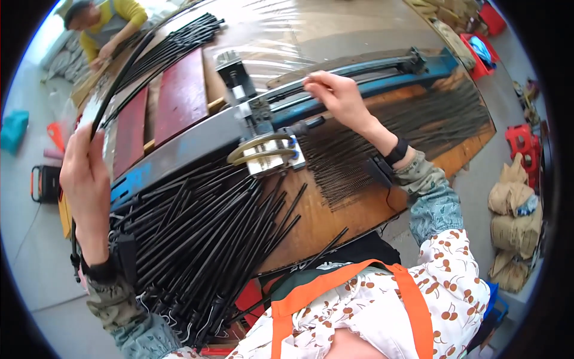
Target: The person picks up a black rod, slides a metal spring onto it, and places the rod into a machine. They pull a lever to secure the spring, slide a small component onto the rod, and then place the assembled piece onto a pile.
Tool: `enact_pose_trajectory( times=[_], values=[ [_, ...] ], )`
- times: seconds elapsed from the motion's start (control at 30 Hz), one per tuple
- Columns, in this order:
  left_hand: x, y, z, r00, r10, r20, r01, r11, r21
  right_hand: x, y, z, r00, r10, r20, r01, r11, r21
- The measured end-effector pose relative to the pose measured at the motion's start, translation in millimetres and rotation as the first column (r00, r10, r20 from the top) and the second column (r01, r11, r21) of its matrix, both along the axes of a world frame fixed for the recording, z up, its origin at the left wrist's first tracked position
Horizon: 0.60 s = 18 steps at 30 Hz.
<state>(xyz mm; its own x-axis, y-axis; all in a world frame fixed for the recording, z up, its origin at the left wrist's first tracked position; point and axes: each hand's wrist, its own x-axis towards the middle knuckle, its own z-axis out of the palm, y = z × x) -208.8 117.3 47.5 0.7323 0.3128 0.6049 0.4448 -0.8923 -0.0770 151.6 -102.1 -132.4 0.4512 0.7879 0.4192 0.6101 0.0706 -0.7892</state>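
My left hand [88, 185], at the far left, is closed round a long black rod [116, 81] that slants up past the machine's left end. Over the rear rail of the bench machine [170, 152] hovers my right hand [341, 99], its fingers pinched together. Anything between them is too small to make out. Between my hands sits the machine's metal clamp head [266, 157], with a curved tan hose and a dark motor block. A pile of black rods [197, 233], several with white loops at the near ends, fans out below the machine by my left forearm.
Thin dark rods [388, 140] lie in rows on the wooden table [299, 239] at right. More black rods [182, 39] rest at the back, by dark red boards [181, 96]. A person [110, 27] in yellow works far left. Red crates [478, 54] and sacks [514, 233] stand right.
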Motion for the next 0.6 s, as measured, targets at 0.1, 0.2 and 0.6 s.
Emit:
enact_pose_trajectory(
  times=[0.1,0.2,0.6],
  values=[
    [-13,-9,-3,0.999,0.028,0.023,-0.026,0.997,-0.079,-40,63,31,0.946,0.313,-0.086,-0.302,0.946,0.121],
    [-35,-15,-11,0.998,0.066,0.005,-0.064,0.987,-0.145,-51,99,32,0.898,0.304,0.319,-0.349,0.933,0.090],
    [-66,5,-46,0.993,0.118,0.016,-0.109,0.955,-0.274,-52,120,31,0.550,0.117,0.827,-0.212,0.977,0.002]
  ],
)
